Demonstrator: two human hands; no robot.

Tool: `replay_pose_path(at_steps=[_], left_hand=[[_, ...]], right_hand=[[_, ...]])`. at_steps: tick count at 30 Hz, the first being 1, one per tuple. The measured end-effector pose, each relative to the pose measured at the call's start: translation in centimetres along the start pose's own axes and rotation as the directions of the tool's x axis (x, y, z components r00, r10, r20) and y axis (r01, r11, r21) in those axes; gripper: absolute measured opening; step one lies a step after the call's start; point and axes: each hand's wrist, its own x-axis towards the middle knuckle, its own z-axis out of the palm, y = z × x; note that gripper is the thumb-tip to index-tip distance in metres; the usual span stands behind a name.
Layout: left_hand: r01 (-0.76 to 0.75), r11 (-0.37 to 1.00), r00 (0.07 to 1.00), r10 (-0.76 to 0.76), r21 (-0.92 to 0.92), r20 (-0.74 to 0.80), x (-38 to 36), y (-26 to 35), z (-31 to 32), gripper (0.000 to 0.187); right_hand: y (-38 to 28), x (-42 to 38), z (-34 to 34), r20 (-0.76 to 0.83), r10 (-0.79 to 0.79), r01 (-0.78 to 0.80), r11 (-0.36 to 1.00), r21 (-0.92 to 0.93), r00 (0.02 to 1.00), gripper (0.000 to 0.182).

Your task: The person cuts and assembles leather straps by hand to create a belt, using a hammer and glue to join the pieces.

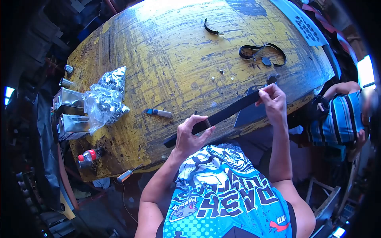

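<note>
A long black strap (234,109), like a belt, is stretched at a slant between my two hands, over the table's near edge. My left hand (191,133) grips its lower part, thumb and index finger on either side of the strap's edges. A small band seems to cross the strap by those fingertips. My right hand (273,102) pinches the upper end between thumb and fingers. Under the strap, close to my right hand, lies a dark flat sheet (249,115). Small dark pieces (272,78) rest just beyond my right fingers.
On the worn yellow table (158,51) lie a coiled black strap (281,51), a short black strip (210,28) and a blue-tipped tool (158,113). Leftward are a plastic bag of metal parts (109,99), tins (71,125), a red-capped bottle (89,155) and a screwdriver (125,175). Another person (333,115) sits right.
</note>
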Motion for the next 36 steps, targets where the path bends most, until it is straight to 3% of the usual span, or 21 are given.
replay_pose_path(at_steps=[3,7,13,17,19,21,22,24,25,26,27,29,30,31,32,33,36], left_hand=[[0.091,0.994,0.995,-0.089,-0.055,0.039,0.7,-0.2,-1.4,0.031],[-0.033,0.999,0.993,0.036,-0.025,0.112,2.5,-0.1,-4.4,0.029],[0.185,0.958,0.973,-0.148,-0.220,0.176,4.7,-1.1,-7.0,0.030],[0.230,0.940,0.966,-0.190,-0.253,0.174,6.1,-1.7,-7.1,0.030],[0.257,0.951,0.953,-0.220,-0.171,0.210,7.0,-1.5,-7.2,0.031],[0.332,0.928,0.924,-0.283,-0.170,0.258,7.8,-0.9,-6.7,0.031],[0.351,0.920,0.912,-0.292,-0.177,0.289,8.2,-0.9,-6.4,0.033],[0.337,0.933,0.893,-0.273,-0.128,0.358,8.8,-0.8,-5.4,0.032],[0.353,0.930,0.868,-0.287,-0.098,0.404,9.0,-0.5,-4.6,0.032],[0.344,0.939,0.847,-0.309,-0.003,0.433,9.0,0.0,-3.8,0.032],[0.274,0.962,0.866,-0.251,0.010,0.431,8.8,0.0,-2.7,0.034],[0.069,0.975,0.891,-0.155,0.210,0.427,8.6,0.6,-1.3,0.038],[-0.131,0.989,0.938,0.100,0.073,0.332,8.3,-0.3,-0.1,0.042],[0.009,0.995,0.913,-0.050,0.104,0.405,7.7,-0.8,0.2,0.042],[0.147,0.978,0.862,-0.199,0.146,0.466,7.4,-0.4,-0.1,0.041],[0.282,0.939,0.786,-0.344,0.197,0.514,7.2,0.0,-0.2,0.041],[0.328,0.935,0.767,-0.347,0.135,0.539,7.0,0.9,0.4,0.037]], right_hand=[[-0.9,1.9,-2.3,-0.039,-0.060,0.057,0.996,-0.072,0.997,0.012],[-3.2,5.6,-5.6,-0.096,-0.051,0.044,0.997,-0.069,0.994,0.012],[-2.5,11.7,-10.9,-0.154,-0.023,0.011,0.997,-0.082,0.988,0.010],[-0.8,13.8,-13.3,-0.155,0.006,-0.033,0.984,-0.175,0.988,0.011],[0.5,14.4,-13.9,-0.151,0.025,-0.063,0.965,-0.253,0.988,0.011],[0.9,13.5,-12.6,-0.071,-0.055,0.009,0.851,-0.526,0.996,0.011],[0.4,12.4,-11.4,-0.006,-0.068,0.041,0.666,-0.745,0.998,0.015],[-0.5,8.7,-5.7,0.257,-0.325,0.408,0.590,-0.697,0.910,0.027],[-1.1,7.1,-2.8,0.430,-0.343,0.549,0.560,-0.620,0.835,0.035],[-0.7,5.6,0.0,0.543,-0.351,0.617,0.649,-0.446,0.763,0.037],[0.8,4.0,2.3,0.643,-0.334,0.679,0.608,-0.411,0.689,0.038],[2.2,2.4,5.1,0.800,-0.119,0.462,0.862,-0.211,0.588,0.038],[2.1,2.3,5.6,0.805,0.018,0.348,0.896,-0.276,0.593,0.036],[2.1,2.3,5.6,0.802,0.153,0.232,0.911,-0.342,0.578,0.035],[2.6,2.1,5.5,0.769,0.013,0.245,0.945,-0.219,0.639,0.030],[2.8,2.2,5.0,0.786,0.037,0.209,0.955,-0.209,0.617,0.028],[3.5,2.1,4.0,0.809,0.062,0.079,0.988,-0.133,0.585,0.021]])
